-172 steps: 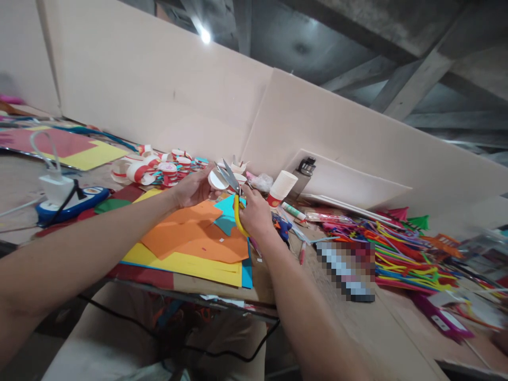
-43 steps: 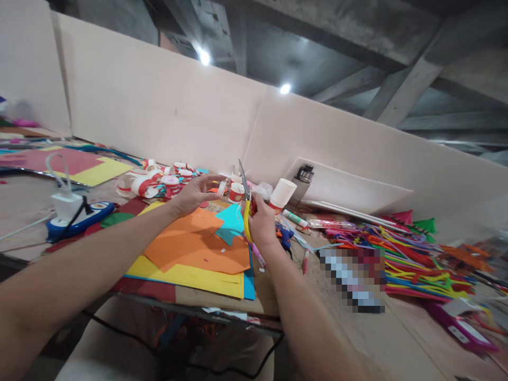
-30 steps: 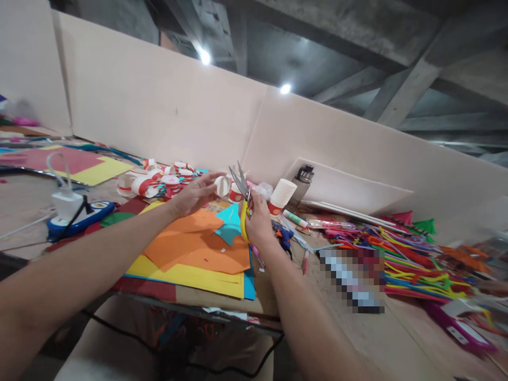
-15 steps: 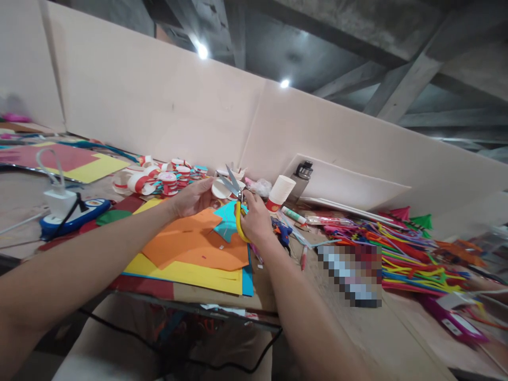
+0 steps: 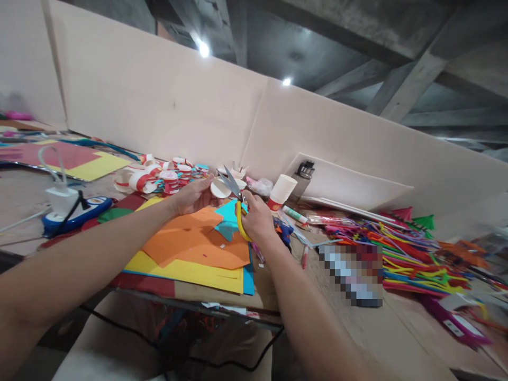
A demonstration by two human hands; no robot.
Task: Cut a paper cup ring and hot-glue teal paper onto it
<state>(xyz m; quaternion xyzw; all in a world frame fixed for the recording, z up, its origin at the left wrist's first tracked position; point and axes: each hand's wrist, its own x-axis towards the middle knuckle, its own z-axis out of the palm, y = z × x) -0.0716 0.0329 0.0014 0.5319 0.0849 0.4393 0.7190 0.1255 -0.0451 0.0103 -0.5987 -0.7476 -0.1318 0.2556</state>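
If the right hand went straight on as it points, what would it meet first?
Probably the white paper-cup piece in the left hand; the scissors in the right hand overlap it in view, though depth is unclear.

Scissors [image 5: 241,197] with yellow handles and grey metal blades, gripped in the right hand [image 5: 257,214]. Lean with tips up and to the left, blades parted in a narrow V. Overlap the upper right edge of a round white piece [image 5: 218,189]; hard to tell whether touching. Tilted, flat face toward the camera, pinched at left by the left hand [image 5: 193,198].
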